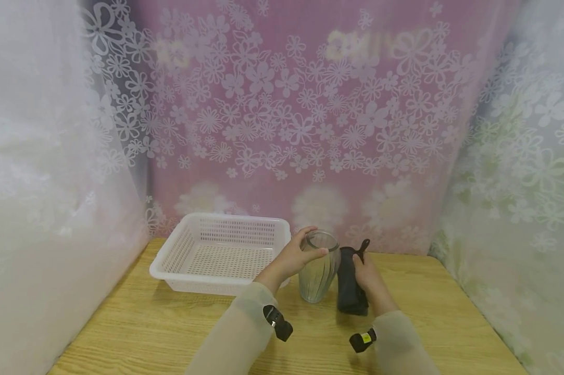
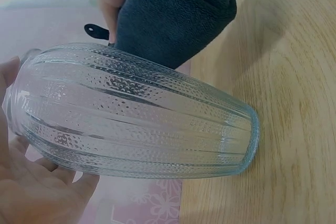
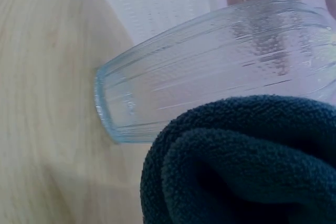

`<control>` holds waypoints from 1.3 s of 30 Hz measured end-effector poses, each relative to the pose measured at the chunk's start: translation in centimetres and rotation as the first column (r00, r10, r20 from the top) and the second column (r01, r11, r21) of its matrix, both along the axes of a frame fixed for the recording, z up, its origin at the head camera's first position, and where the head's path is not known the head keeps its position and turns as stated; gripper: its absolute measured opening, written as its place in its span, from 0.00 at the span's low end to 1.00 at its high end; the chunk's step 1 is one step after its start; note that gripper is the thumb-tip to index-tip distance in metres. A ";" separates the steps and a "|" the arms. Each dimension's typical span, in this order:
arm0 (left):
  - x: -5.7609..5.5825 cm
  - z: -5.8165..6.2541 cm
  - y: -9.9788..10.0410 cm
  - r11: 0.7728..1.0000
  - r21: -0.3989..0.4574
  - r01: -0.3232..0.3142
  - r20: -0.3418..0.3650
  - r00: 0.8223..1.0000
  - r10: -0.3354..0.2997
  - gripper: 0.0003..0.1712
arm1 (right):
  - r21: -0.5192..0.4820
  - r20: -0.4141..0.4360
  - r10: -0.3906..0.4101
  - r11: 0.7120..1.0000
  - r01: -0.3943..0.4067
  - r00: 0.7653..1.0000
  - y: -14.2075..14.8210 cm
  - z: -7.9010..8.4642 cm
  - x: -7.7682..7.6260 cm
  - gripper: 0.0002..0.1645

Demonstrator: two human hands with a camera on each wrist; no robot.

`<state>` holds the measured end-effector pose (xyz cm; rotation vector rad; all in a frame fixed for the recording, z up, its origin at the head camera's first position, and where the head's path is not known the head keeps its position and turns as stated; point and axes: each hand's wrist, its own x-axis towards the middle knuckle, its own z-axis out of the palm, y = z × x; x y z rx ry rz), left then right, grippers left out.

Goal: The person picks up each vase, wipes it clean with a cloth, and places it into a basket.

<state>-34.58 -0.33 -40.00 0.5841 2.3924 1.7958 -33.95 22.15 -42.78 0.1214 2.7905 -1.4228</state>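
A clear ribbed glass vase (image 1: 318,273) stands slightly tilted right of the basket; whether its base touches the table I cannot tell. My left hand (image 1: 293,256) grips it near the rim, thumb on the near side, as the left wrist view shows with the vase (image 2: 142,119) filling the middle. Beside it, my right hand (image 1: 370,276) holds a dark, folded, fluffy towel (image 1: 349,284). A black tab with a hole (image 2: 97,31) sticks out by that hand. In the right wrist view the towel (image 3: 252,145) covers the vase's lower side and hides the right hand.
A white perforated plastic basket (image 1: 197,286) sits at the back left of the wooden table (image 1: 310,344). Floral curtains (image 1: 300,104) hang behind and on both sides.
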 end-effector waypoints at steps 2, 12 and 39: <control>0.0 0.0 0.0 1.000 -0.002 -0.001 -0.003 1.000 0.001 0.39 | -0.011 -0.005 -0.006 1.000 0.006 1.000 0.1 0.4 0.2 0.37; 0.0 0.0 0.0 1.000 -0.010 0.004 -0.026 1.000 -0.004 0.40 | -0.091 -0.066 -0.033 0.995 0.027 0.997 0.3 2.7 1.7 0.37; -0.1 0.0 0.0 1.000 -0.015 -0.001 -0.017 1.000 0.001 0.40 | -0.105 -0.360 -0.069 0.994 0.033 0.931 -0.8 6.8 4.4 0.38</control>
